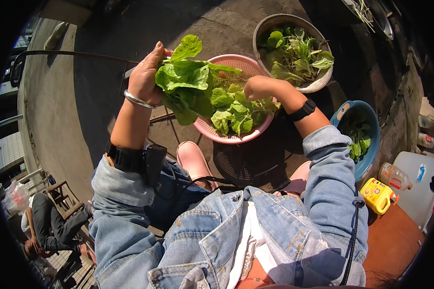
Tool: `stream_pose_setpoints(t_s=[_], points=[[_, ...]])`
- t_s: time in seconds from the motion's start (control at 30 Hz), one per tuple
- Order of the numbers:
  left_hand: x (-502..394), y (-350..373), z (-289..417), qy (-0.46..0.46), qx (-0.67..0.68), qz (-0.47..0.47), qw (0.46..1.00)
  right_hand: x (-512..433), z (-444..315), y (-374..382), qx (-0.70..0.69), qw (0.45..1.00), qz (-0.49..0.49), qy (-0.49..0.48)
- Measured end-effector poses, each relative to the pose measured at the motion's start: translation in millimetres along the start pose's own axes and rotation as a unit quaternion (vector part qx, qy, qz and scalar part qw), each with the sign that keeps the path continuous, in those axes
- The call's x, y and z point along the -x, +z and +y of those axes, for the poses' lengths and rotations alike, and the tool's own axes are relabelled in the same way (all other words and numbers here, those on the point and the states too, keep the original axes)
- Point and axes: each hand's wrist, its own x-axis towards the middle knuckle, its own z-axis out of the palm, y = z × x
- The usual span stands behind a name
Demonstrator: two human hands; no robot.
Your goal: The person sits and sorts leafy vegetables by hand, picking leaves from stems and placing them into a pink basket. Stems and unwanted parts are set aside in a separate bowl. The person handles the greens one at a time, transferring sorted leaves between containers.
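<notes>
My left hand [146, 74], with a silver bangle at its wrist, grips a bunch of leafy greens [188, 79] by the stems. Its broad leaves spread to the right over the rim of a pink plastic colander [209, 134]. Inside that colander lie more loose greens [235, 110], paler and partly crumpled. Over its right side is my right hand [258, 87], fingers curled down at the leaves; whether they pinch anything is hidden. A round, pale-rimmed tub [313, 88] beyond the right hand holds leaves, stems and roots.
Right of my arm stands a blue basin [372, 144] with more greens. Near it are a yellow jug [378, 196], a clear plastic bottle [394, 176] and a translucent bin [416, 169]. My pink shoes [195, 159] flank the colander. Another person [50, 224] sits at far left.
</notes>
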Motion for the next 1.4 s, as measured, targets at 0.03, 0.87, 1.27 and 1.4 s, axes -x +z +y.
stream_pose_setpoints(t_s=[0.03, 0.87, 1.27, 1.4], points=[[-1, -1, 0, -0.004, 0.006, -0.008, 1.0, 2, -2, 1, -0.019, 0.997, -0.077, -0.006], [-10, 13, -5, -0.044, -0.145, -0.012, 0.988, 17, -22, 9, -0.016, 0.938, 0.284, -0.198], [-3, 21, -8, -0.062, -0.23, -0.017, 0.971, 20, -20, 7, -0.115, 0.917, 0.352, -0.148], [-7, 26, -10, -0.082, -0.28, -0.023, 0.956, 40, -10, -29, -0.614, 0.745, 0.212, -0.153]])
